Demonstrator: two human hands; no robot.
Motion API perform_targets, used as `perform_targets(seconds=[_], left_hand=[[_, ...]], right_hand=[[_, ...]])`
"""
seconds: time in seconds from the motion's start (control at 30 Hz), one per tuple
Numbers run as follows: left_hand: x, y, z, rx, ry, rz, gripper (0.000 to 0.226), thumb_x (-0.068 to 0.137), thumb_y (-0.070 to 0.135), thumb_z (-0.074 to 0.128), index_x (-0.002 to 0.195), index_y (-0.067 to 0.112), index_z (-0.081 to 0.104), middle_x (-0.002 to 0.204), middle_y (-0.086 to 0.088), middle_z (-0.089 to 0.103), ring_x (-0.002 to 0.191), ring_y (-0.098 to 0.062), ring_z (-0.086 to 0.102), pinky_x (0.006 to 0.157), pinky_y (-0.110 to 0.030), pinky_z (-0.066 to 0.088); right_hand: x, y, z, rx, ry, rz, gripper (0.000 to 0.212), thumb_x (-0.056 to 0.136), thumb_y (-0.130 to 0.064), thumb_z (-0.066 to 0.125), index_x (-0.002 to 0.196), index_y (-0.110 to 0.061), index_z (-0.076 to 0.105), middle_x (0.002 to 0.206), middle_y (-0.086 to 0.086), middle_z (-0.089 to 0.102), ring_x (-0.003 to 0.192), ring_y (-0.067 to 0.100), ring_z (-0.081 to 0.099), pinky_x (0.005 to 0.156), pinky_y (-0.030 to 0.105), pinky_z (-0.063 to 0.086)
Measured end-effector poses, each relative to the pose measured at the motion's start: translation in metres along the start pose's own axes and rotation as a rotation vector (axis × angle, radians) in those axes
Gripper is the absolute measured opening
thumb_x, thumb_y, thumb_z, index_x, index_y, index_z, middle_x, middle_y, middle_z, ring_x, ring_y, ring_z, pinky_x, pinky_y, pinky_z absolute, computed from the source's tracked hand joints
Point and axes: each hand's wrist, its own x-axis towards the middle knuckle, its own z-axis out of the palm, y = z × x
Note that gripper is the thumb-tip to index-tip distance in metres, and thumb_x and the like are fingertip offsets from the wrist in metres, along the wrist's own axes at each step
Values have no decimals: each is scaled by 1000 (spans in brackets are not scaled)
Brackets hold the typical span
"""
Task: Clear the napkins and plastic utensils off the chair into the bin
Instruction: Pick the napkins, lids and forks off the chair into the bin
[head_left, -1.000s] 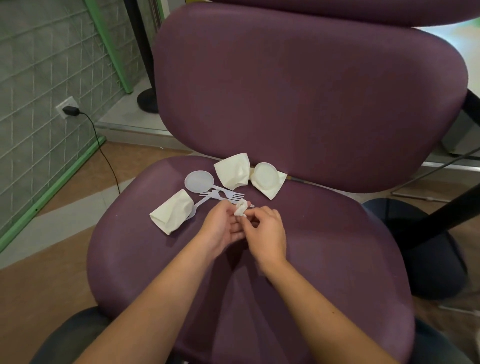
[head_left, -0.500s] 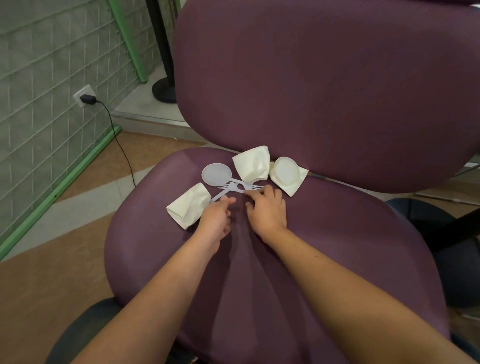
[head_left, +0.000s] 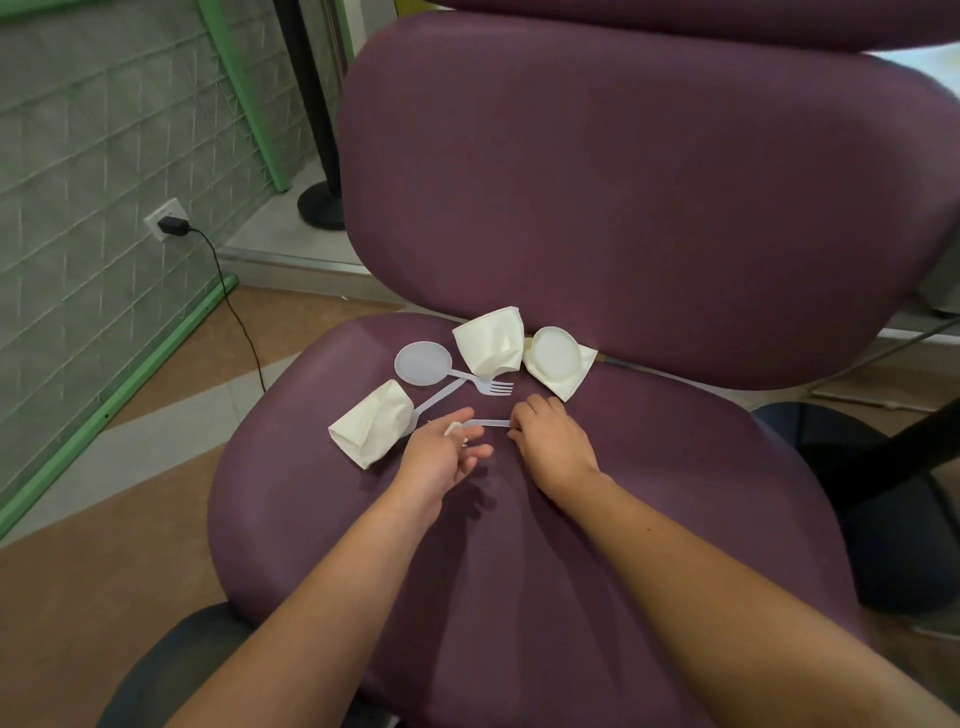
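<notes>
On the purple chair seat (head_left: 519, 545) lie three cream napkins: one at the left (head_left: 371, 428), one in the middle (head_left: 491, 343) and one at the right (head_left: 574, 382) with a round clear lid (head_left: 556, 353) on it. Another clear lid (head_left: 423, 362), a plastic fork (head_left: 488, 387) and a second utensil's handle (head_left: 436, 397) lie between them. My right hand (head_left: 550, 441) pinches one end of a clear plastic utensil (head_left: 488, 423). My left hand (head_left: 447, 457) holds a small crumpled white wad (head_left: 453, 428) and meets the utensil's other end. No bin is in view.
The chair's backrest (head_left: 623, 208) rises right behind the pile. A dark rounded object (head_left: 883, 493) sits at the right, another dark one (head_left: 171, 665) at the bottom left. A black cable (head_left: 234, 312) runs from a wall socket down to the floor.
Both hands have drawn back from the pile by the fork. My right hand now pinches a clear utensil, its other end at my left hand, which keeps the small wad.
</notes>
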Motion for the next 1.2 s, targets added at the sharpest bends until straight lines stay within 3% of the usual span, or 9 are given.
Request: perform_targets(seconds=[0.1,0.3,0.43,0.53,0.73,0.87,1.0,1.13,1.2], left_hand=[[-7,-3,2,30,10,29,27,103,12,40,125,15,54,106,-3,69,64,-7,60,53,-12,43],[-18,-14,2,255,20,127,23,101,18,44,118,16,60,105,3,72,71,-1,54,65,-15,40],[-29,-22,31,239,-83,91,24,101,14,46,115,15,66,97,-3,67,69,-4,52,57,-10,42],[-41,-26,71,193,-152,-9,28,97,4,48,117,6,67,83,-2,56,68,-8,49,67,-17,48],[-102,-33,168,258,-446,-33,40,91,-15,37,120,-1,61,87,-9,57,75,-10,53,63,-13,53],[-134,-58,222,422,-578,107,30,94,-9,50,119,1,64,86,-10,65,75,-7,62,68,-11,52],[-162,-88,272,459,-716,105,27,88,-2,65,115,2,67,90,-8,71,75,-10,71,65,-14,55],[-192,-119,320,576,-775,152,18,81,14,78,99,11,74,71,2,71,56,-3,63,52,-12,47],[-201,-136,339,648,-759,189,14,76,20,83,85,17,72,66,3,69,53,-6,57,48,-13,44]], right_hand=[[-8,1,-5,73,-15,37,12,98,-18,50,109,-15,54,114,3,56,108,24,48,80,37,45],[-42,8,-8,278,60,169,29,95,-13,52,118,-24,65,108,0,58,110,21,48,85,37,47],[-82,25,-27,505,227,385,20,86,-12,56,97,-25,68,88,-6,56,92,19,55,79,35,49],[-118,44,-46,621,306,512,12,81,-15,58,87,-24,63,80,-4,59,74,17,57,71,37,51],[-198,98,-91,650,524,698,12,79,-12,61,85,-22,63,85,-1,62,75,14,59,74,28,47],[-258,134,-113,723,599,808,17,80,-11,62,88,-26,64,71,-2,59,63,10,55,61,22,43],[-322,169,-119,756,642,922,12,83,-13,63,91,-22,62,68,-6,56,62,9,53,56,23,37],[-376,199,-115,760,693,1091,12,83,-12,62,94,-17,62,75,-2,63,74,19,61,66,33,49],[-395,211,-112,759,673,1182,10,85,-13,62,95,-15,61,75,-5,62,75,19,60,67,31,44]])
